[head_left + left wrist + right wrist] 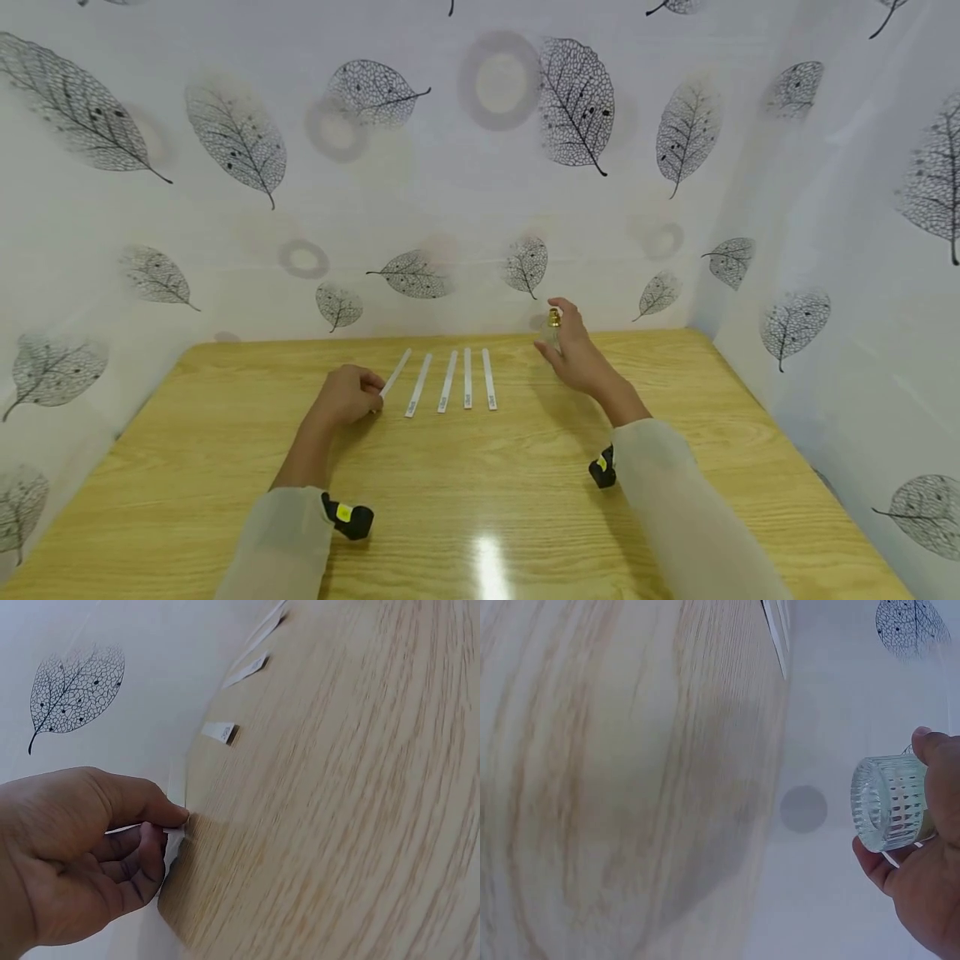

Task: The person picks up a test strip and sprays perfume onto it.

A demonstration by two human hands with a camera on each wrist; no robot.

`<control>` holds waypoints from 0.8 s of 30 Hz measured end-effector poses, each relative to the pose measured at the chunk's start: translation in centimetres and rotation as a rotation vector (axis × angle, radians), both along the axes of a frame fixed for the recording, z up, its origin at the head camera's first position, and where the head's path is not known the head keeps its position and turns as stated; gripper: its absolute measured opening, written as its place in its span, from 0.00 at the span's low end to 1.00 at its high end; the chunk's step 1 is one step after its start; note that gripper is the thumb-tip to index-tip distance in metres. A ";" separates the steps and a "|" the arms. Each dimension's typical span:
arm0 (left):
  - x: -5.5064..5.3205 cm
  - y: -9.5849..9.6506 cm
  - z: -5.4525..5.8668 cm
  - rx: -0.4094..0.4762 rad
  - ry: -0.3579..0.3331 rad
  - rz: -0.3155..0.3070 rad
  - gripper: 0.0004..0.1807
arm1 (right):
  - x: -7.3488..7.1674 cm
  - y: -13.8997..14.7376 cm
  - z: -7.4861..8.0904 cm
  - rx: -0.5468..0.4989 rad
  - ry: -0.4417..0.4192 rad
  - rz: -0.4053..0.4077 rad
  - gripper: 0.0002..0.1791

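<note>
Leaf-printed pale walls border a wood-grain tabletop.

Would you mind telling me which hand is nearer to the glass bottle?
Right: the right hand holds the glass bottle, while the left hand is off to its left, pinching the leftmost strip.

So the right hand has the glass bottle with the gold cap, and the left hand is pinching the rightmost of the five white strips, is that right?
Not quite: the left hand pinches the leftmost of the five white strips, as the head view shows. The right hand does hold the glass bottle with the gold cap.
</note>
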State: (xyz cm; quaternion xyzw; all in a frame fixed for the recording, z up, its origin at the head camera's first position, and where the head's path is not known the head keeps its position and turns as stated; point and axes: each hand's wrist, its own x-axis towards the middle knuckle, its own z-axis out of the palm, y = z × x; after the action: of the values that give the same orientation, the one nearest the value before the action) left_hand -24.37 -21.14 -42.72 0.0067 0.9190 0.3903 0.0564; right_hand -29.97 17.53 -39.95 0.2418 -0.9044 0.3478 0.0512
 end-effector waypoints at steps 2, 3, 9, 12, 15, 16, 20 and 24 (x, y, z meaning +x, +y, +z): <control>0.1 0.0 0.0 0.011 0.004 0.001 0.13 | 0.1 -0.1 0.3 0.042 0.057 -0.013 0.37; 0.1 0.0 0.0 0.026 0.006 0.005 0.14 | 0.1 -0.2 0.4 0.061 0.078 -0.024 0.37; 0.5 0.3 0.4 0.211 -0.004 0.082 0.16 | 0.8 -1.1 1.6 0.120 0.167 -0.071 0.33; 0.5 0.6 0.8 0.264 0.012 0.092 0.16 | 1.2 -1.6 2.0 0.115 0.228 -0.057 0.32; 0.5 1.1 1.3 0.322 0.020 0.092 0.17 | 1.5 -2.1 2.2 0.114 0.296 -0.034 0.32; 0.5 1.4 1.5 0.341 0.020 0.092 0.17 | 1.5 -2.3 2.2 0.116 0.313 -0.032 0.32; 0.8 2.6 2.4 0.406 0.024 0.067 0.17 | 1.9 -3.0 2.2 0.123 0.352 -0.034 0.32; 1.1 4.1 3.0 0.436 0.031 0.027 0.17 | 2.3 -3.6 2.4 0.124 0.375 -0.026 0.32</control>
State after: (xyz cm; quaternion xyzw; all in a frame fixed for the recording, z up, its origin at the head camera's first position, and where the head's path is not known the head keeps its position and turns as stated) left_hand -23.31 -17.07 -39.71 0.0126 0.8136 0.5803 0.0341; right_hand -27.64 13.90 -37.60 0.2935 -0.9018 0.2395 0.2079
